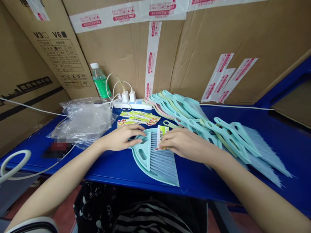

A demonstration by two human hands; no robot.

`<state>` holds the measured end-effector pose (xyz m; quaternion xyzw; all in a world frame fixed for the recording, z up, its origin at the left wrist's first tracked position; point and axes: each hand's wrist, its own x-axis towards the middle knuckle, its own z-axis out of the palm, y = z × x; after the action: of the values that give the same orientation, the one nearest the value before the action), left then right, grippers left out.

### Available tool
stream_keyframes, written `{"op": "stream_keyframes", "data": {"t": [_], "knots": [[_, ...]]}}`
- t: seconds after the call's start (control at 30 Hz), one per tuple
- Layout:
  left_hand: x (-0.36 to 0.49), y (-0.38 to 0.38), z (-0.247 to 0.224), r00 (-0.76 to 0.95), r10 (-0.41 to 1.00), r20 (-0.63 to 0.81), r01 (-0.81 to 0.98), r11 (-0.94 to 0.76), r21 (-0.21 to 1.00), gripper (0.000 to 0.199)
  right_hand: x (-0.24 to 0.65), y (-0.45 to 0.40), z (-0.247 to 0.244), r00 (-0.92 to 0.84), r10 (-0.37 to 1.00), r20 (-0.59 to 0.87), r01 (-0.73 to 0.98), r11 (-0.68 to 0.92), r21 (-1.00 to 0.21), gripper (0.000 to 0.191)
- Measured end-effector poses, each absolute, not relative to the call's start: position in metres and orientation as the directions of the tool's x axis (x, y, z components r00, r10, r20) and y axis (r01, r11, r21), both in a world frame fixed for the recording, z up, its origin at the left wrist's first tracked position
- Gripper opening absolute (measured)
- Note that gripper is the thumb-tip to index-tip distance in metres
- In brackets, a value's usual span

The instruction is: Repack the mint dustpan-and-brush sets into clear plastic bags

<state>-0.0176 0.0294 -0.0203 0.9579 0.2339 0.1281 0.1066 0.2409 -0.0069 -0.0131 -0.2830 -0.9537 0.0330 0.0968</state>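
A light-blue dustpan (145, 171) lies on the blue table with a matching hand brush (143, 153) set in it, its grey-blue bristles pointing right. My left hand (123, 137) rests at the upper left of this set, thumb and fingers apart and touching the brush and pan edge. Between the thumb and fingers of my right hand (178, 142) is a small printed label card (160, 132), held upright over the bristles. More such cards (141, 118) lie in a loose pile just behind my left hand.
Several light-blue, green and pink brushes and dustpans (194, 116) are heaped at right. Clear plastic bags (85, 119) lie at left. Behind stand a power strip (138, 105) with chargers and cables, a green-labelled bottle (100, 82), and large cardboard boxes (116, 45).
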Motion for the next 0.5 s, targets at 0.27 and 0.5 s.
{"op": "stream_keyframes", "data": {"t": [0.27, 0.5], "knots": [[-0.017, 0.029, -0.018, 0.859, 0.481, 0.178, 0.421, -0.86, 0.289, 0.032, 0.247, -0.012, -0.006, -0.831, 0.551, 0.08, 0.507, 0.808, -0.301, 0.023], [-0.017, 0.029, -0.019, 0.859, 0.479, 0.179, 0.421, -0.861, 0.286, 0.032, 0.25, -0.016, 0.003, -0.778, 0.625, 0.062, 0.53, 0.706, -0.47, 0.065]]}}
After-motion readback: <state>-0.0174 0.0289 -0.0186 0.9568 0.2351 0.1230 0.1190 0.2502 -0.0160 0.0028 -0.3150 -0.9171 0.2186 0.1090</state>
